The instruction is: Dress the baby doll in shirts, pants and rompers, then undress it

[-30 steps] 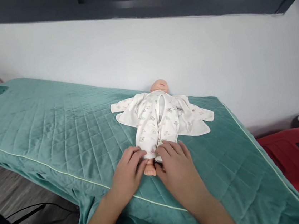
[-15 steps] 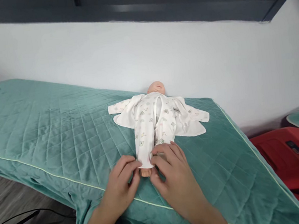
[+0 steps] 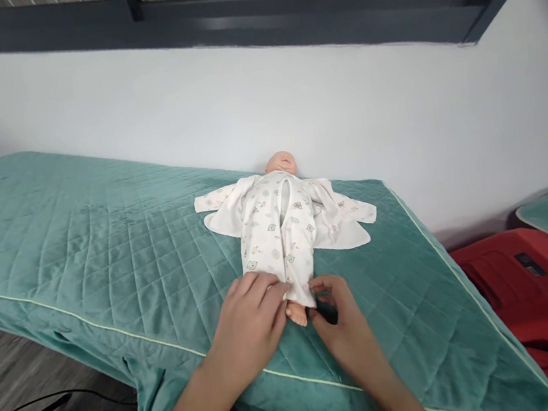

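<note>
Small plastic baby doll (image 3: 280,163) lying face up near the far edge of the quilted teal velvet table cover (image 3: 109,237), head close to the white wall (image 3: 291,98), dressed in a white cotton romper printed with small pastel animals (image 3: 277,231). Romper front parted in a narrow slit down the chest; sleeves and side flaps spread flat to either side of the doll. One bare doll foot (image 3: 297,313) poking out below the romper's hem, on the side nearer the viewer.

Left hand (image 3: 250,317) resting palm down just beside the foot, fingers laid together over the left leg of the romper, pressing the cloth flat. Right hand (image 3: 338,313) on the other side of the foot, thumb and forefinger pinching the lower edge of the romper's right leg; remaining fingers curled, something dark beneath them, too hidden to identify.

Likely trouble from here: a tug on the pinched hem dragging the light doll along the smooth cover; the foot catching inside the leg opening and bunching the cloth; the chest slit gaping wider under uneven pull.

Farther from the doll: a dark window frame (image 3: 281,7) above the wall, a red plastic case (image 3: 525,282) to the right beyond the cover's edge, black cables (image 3: 40,410) on the floor to the left.
</note>
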A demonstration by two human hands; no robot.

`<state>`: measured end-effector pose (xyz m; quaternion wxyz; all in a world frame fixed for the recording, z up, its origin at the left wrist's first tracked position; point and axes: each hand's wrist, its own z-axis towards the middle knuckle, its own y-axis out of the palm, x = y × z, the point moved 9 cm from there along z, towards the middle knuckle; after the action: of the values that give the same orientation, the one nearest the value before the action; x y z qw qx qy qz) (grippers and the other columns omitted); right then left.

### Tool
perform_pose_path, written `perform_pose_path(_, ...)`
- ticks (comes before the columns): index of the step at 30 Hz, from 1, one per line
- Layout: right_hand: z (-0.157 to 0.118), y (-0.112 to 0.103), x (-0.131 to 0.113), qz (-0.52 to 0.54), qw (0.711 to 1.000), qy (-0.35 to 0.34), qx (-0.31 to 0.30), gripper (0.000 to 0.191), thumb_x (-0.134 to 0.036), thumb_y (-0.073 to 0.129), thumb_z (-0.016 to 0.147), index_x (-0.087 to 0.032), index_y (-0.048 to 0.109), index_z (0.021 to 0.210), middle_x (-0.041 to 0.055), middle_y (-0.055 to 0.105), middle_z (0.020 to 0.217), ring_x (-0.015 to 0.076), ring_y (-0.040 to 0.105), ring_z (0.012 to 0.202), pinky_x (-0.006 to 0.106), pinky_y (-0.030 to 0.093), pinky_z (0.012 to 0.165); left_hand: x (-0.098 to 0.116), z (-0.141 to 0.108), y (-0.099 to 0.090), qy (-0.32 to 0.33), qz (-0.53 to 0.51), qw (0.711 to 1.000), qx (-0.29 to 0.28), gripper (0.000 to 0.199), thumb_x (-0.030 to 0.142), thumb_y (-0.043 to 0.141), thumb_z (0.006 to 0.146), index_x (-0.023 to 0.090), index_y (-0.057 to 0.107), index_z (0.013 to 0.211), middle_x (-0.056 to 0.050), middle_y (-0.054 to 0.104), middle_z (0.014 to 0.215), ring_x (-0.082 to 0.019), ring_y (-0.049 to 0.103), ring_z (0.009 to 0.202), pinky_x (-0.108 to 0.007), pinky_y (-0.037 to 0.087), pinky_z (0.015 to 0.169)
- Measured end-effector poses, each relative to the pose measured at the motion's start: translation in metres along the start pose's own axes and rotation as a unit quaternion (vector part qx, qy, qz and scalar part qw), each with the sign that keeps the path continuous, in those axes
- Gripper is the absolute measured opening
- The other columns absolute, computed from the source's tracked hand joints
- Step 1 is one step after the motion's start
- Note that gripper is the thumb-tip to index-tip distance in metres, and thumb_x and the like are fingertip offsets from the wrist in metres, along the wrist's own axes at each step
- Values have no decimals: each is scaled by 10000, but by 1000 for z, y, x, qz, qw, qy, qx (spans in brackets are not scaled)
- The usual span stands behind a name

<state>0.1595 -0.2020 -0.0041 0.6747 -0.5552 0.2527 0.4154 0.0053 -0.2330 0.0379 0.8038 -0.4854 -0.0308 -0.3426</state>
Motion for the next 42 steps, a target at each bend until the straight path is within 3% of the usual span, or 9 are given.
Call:
perform_pose_path(3, -3, 4, 3, -20, 1000, -4, -2, 246, -147, 570, 815, -218, 544, 1049, 44, 606, 1011, 214, 602, 953, 400, 521, 863, 5, 14, 25, 15, 74, 991, -107, 153, 131, 574, 881, 205, 587, 1015, -41, 635, 1041, -237, 548, 985, -397, 434, 779)
perform_pose_path(5, -4, 5, 3, -32, 999, -15, 4, 201, -135, 544, 833, -212, 560, 1019, 40, 610, 972, 213, 597, 928, 389, 513, 843, 4, 17, 32, 14, 106, 986, -127, 117, 112, 574, 866, 197, 585, 946, -45, 637, 1007, -242, 548, 962, -401, 421, 766)
perform_pose_path(11, 1, 0, 2, -7, 1000, -25, -10, 166, -141, 499, 897, -209, 625, 981, 29, 603, 909, 183, 588, 831, 334, 496, 756, 1, 15, 27, -10, 63, 995, -78, 110, 244, 519, 956, 213, 603, 1019, -35, 660, 988, -220, 569, 965, -382, 400, 793)
perform_pose_path(15, 2, -17, -26, 35, 996, -81, -2, 177, -147, 510, 921, -221, 660, 976, 41, 601, 973, 165, 606, 859, 303, 496, 744, -2, 16, 22, -47, -19, 997, -58, 179, 375, 561, 942, 213, 603, 1007, -27, 668, 974, -211, 586, 955, -367, 417, 806)
perform_pose_path(22, -7, -26, -58, 26, 992, -120, -18, 219, -165, 522, 941, -260, 664, 1078, 39, 607, 980, 154, 611, 851, 280, 512, 727, -6, 14, 26, -161, -239, 957, -27, 103, 281, 631, 874, 232, 615, 963, 9, 672, 902, -144, 592, 775, -281, 477, 701)
perform_pose_path(27, -1, -31, -52, 16, 995, -102, 2, 166, -151, 567, 909, -243, 659, 1012, 25, 628, 944, 156, 614, 836, 282, 507, 726, -3, 13, 26, -197, -234, 952, -14, 67, 220, 609, 839, 222, 589, 903, 6, 635, 849, -150, 582, 781, -291, 492, 712)
perform_pose_path(32, -7, -25, -44, -33, 992, -125, -4, 189, -141, 541, 910, -242, 636, 1038, 40, 633, 976, 183, 620, 893, 310, 516, 771, 6, 9, 13, -115, -165, 979, 39, 104, 179, 498, 920, 221, 592, 935, -25, 666, 904, -173, 610, 860, -328, 491, 764)
perform_pose_path(36, -11, -10, -20, -41, 996, -75, -15, 159, -136, 537, 900, -226, 620, 1001, 48, 626, 959, 197, 618, 879, 335, 525, 779, 10, -3, 4, -44, -65, 992, 103, 132, 117, 527, 907, 211, 572, 988, -38, 681, 951, -188, 618, 920, -363, 481, 836)
perform_pose_path(42, -19, -5, -16, -31, 996, -79, -36, 136, -129, 507, 907, -226, 602, 902, 42, 626, 936, 186, 623, 880, 310, 519, 777, 12, -18, 2, -15, -13, 994, 105, 216, 71, 526, 890, 210, 558, 1053, -49, 675, 967, -208, 607, 975, -403, 481, 894)
